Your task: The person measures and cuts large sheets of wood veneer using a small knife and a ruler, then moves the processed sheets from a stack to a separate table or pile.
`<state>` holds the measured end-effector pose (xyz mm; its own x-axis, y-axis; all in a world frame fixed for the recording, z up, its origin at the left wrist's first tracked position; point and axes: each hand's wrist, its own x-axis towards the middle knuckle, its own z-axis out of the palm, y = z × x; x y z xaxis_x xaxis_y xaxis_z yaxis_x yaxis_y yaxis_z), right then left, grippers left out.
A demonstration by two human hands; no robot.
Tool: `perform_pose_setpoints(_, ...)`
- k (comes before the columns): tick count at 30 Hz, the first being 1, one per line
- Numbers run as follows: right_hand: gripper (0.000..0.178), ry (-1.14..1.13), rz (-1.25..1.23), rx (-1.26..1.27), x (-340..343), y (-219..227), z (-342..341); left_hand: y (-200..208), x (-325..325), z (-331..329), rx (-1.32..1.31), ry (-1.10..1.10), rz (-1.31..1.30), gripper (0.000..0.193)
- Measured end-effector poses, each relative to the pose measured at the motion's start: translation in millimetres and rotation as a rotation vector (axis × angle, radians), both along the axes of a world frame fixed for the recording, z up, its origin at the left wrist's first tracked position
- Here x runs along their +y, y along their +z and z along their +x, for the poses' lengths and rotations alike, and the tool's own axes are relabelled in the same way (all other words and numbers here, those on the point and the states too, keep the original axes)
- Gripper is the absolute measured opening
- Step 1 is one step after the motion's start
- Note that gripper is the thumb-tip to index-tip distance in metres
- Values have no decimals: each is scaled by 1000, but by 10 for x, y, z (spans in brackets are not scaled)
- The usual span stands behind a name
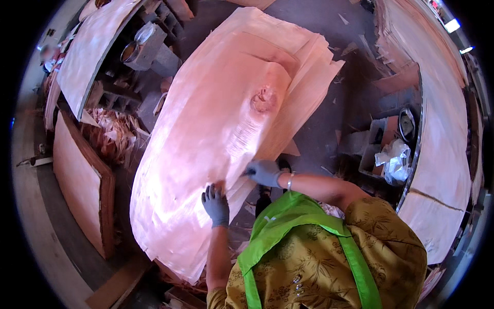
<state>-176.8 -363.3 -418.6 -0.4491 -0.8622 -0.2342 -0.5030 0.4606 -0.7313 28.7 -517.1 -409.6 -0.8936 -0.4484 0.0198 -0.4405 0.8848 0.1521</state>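
Observation:
A tall stack of thin pale wood veneer sheets [190, 118] fills the middle, with uneven layered edges on its right side. The top sheet has a brown knot [264, 99] and a rippled patch below it. My left hand [216, 207], in a grey glove, lies on the top sheet near its close right edge, fingers apart. Just beyond and to the right, my right hand [265, 173], also gloved, is closed at the stack's edge. A small dark spot shows by its fingertips; what it grips is too small to tell.
Veneer stacks stand at left [77, 175] and far left, and a long veneer-covered bench [440, 154] runs along the right. Concrete blocks [146, 49] and veneer scraps [114, 131] lie at left. A clear plastic bag [395, 160] rests on blocks at right.

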Motion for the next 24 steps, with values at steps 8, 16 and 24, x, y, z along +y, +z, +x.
perform_pose_setpoints(8, 37, -982, -368, -1145, -28, 206, -535, 446, -127, 98, 83, -148, -15, 25)
perform_pose_setpoints(16, 23, -1040, -516, -911, 86, 821, -569, 575, -210, 437, 50, -206, 273, 76)
perform_pose_setpoints(24, 11, -1324, -915, -680, 1655, 2174, 386, 97, -1194, -244, 77, -177, 382, 94)
